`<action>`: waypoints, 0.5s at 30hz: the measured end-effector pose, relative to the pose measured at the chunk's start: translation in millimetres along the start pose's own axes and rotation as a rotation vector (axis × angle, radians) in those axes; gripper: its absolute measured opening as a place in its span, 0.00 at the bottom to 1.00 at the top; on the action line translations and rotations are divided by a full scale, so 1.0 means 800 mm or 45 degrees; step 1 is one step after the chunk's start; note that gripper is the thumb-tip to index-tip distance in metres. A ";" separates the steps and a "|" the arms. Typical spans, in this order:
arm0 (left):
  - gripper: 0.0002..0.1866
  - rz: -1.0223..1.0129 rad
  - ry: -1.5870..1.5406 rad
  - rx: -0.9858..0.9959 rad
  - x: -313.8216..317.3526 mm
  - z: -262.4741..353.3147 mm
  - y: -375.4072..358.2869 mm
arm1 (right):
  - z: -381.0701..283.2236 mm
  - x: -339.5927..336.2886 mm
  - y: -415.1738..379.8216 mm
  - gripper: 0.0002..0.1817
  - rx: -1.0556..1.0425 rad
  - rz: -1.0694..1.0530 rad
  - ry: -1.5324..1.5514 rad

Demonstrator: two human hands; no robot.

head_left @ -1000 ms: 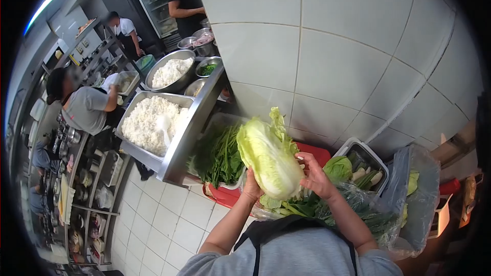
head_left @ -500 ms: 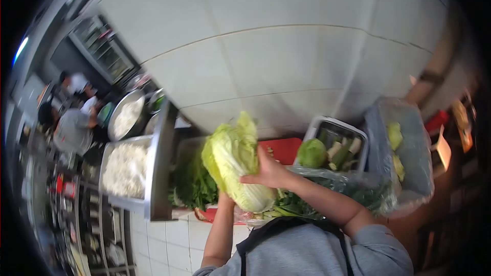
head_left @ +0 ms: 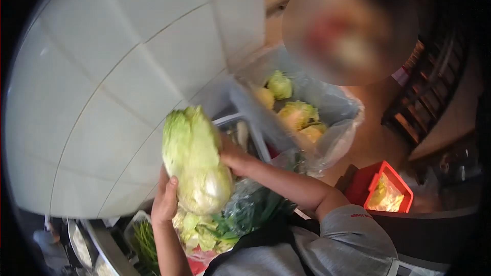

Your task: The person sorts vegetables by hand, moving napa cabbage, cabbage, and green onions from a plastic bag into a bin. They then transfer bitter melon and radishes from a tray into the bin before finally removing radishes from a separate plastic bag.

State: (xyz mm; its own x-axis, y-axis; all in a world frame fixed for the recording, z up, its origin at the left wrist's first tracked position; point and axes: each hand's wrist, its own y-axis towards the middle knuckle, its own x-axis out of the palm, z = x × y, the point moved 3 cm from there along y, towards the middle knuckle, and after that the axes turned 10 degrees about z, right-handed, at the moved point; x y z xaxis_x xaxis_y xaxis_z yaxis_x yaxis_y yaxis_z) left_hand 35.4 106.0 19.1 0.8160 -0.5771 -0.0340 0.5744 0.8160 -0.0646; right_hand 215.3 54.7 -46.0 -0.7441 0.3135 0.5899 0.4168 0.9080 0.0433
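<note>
A large napa cabbage is held up between both my hands, its leafy top toward the wall and its pale base toward me. My left hand grips its left side, thumb on the front. My right hand is pressed around the right side, fingers partly hidden behind the cabbage. Below it lie loose cabbage leaves and dark greens in clear plastic. Part of a red board shows under the leaves.
A plastic-lined bin holding several cabbages stands beyond my right arm. Beside it is a tray of vegetables. A red crate sits at right. Long greens fill a container at lower left. The tiled wall rises ahead.
My view has swung right, bringing the plastic-lined bin and the red crate into fuller sight. The cabbage stays in both hands; my left hand now shows on its near left side.
</note>
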 end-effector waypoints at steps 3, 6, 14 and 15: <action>0.41 -0.232 -0.185 -0.154 0.102 0.026 0.062 | -0.091 -0.112 0.007 0.32 0.170 0.250 0.133; 0.37 -0.204 -0.032 -0.261 0.176 0.017 0.114 | -0.146 -0.252 0.009 0.28 0.146 0.526 0.195; 0.32 -0.255 0.058 -0.451 0.271 -0.028 0.158 | -0.162 -0.488 -0.062 0.38 0.117 1.136 -0.188; 0.31 -0.247 0.069 -0.459 0.273 -0.028 0.162 | -0.145 -0.499 -0.072 0.42 0.205 1.271 -0.278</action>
State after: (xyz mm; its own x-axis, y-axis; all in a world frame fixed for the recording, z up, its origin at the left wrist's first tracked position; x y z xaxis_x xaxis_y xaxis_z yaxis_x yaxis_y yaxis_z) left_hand 286.3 85.2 -18.7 0.6847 -0.7278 -0.0383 0.6499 0.6335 -0.4200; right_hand 549.3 -155.2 -190.3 -0.1831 0.9734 0.1378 0.8335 0.2280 -0.5032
